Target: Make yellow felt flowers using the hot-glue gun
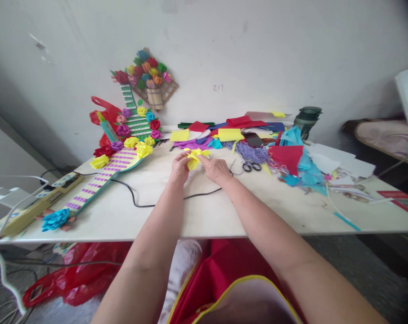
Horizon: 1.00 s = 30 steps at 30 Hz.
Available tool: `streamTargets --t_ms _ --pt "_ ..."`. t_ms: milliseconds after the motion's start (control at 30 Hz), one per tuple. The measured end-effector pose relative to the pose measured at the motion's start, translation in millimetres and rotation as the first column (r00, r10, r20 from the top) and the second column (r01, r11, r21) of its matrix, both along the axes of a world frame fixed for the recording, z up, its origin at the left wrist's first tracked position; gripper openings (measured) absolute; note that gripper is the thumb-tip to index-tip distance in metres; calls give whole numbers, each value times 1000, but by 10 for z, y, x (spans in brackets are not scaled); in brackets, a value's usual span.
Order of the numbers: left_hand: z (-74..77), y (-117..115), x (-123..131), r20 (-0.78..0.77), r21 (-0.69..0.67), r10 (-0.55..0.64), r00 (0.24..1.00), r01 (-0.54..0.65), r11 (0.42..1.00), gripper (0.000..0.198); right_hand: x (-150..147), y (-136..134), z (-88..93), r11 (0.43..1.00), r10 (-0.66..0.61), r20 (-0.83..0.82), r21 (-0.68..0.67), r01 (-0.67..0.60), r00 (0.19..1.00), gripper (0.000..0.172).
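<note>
"Where the two bare hands come together, what is being held?"

"A yellow crepe-paper flower [194,158] is held just above the table [204,216], about midway between its left and right edges and nearer the far edge than the front. By the left hand [180,166] it is pinched between thumb and fingers. By the right hand [217,171] it is touched on its other side with bent fingers; whether any paper is gripped there cannot be told."

"And what is found close by?"

"Under the forearms a black cable [145,206] is run across the table. To the right of the right hand, black-handled scissors [252,167] are laid, just in front of a bundle of purple yarn [250,153]. Toward the far edge, folded yellow paper [230,134] and a dark phone [253,139] are seen among stacked sheets."

"Farther out?"

"By the far right corner a dark green bottle [307,120] is stood upright, with red paper [289,158] lying nearer. From near the front left corner toward the far edge, a purple-striped paper craft [102,177] is laid aslant, its narrow end topped by a blue paper flower [56,219]. Along the left edge a power strip [43,204] is placed."
</note>
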<state>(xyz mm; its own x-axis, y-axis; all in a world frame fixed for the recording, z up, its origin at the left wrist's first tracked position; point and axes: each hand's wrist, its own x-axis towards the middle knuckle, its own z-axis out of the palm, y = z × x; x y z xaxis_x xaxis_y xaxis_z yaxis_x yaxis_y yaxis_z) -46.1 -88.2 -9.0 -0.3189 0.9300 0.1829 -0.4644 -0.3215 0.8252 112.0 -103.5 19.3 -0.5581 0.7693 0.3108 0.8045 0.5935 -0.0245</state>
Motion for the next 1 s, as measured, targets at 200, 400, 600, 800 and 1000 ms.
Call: streamTargets --t_ms 200,400,600,800,1000 --pt "-3 1 1 8 -7 13 1000 -13 1000 29 -23 4 -18 1000 -8 -37 -7 8 999 49" --pt "-2 6 1 22 17 16 1000 -17 1000 29 -18 8 -41 999 2 -68 49 2 998 49" --pt "-8 8 1 19 15 27 999 -27 1000 30 -10 6 -45 999 1 -59 46 1 998 52" --pt "-11 5 0 7 29 28 1000 -29 999 28 -21 -22 -26 999 -21 -32 44 23 999 55" --pt "1 -5 11 11 34 37 999 -38 999 28 -12 -14 -34 998 -30 -20 62 31 999 55"
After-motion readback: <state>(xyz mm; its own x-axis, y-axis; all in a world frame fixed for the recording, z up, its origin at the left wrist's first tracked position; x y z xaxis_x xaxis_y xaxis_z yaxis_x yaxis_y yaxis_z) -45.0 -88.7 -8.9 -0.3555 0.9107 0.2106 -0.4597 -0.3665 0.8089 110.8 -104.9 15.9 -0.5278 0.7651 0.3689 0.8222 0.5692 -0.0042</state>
